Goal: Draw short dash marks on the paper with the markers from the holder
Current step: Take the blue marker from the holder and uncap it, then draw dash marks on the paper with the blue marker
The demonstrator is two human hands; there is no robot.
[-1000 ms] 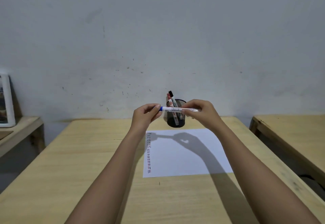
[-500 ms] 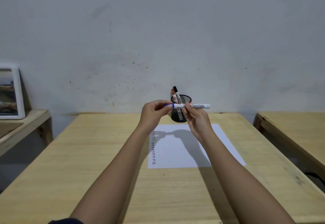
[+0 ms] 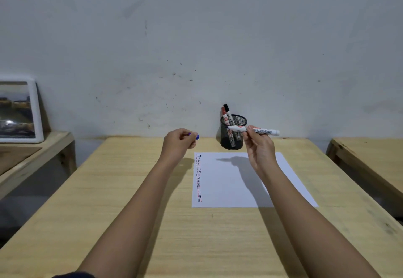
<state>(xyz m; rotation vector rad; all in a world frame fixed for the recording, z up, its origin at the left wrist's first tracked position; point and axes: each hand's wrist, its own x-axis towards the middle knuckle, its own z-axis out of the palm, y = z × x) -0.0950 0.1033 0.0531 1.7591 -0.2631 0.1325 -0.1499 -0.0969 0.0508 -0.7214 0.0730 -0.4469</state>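
My right hand (image 3: 259,147) holds a white marker (image 3: 261,130) level in the air, its uncapped tip pointing left in front of the black mesh holder (image 3: 236,140). My left hand (image 3: 180,142) is closed on the marker's blue cap (image 3: 196,136), well apart from the marker. A red marker (image 3: 224,116) and a black marker (image 3: 227,112) stand in the holder. The white paper (image 3: 235,190) lies on the wooden table (image 3: 130,190) below my hands, with a column of short red, black and blue dashes (image 3: 198,177) along its left edge.
A framed picture (image 3: 19,112) leans on the wall on a low wooden shelf (image 3: 43,149) at the left. Another wooden table (image 3: 370,160) stands at the right. The grey wall rises right behind the holder.
The cap has come off the marker. My left hand moved left with the cap, and my right hand carried the marker to the right.
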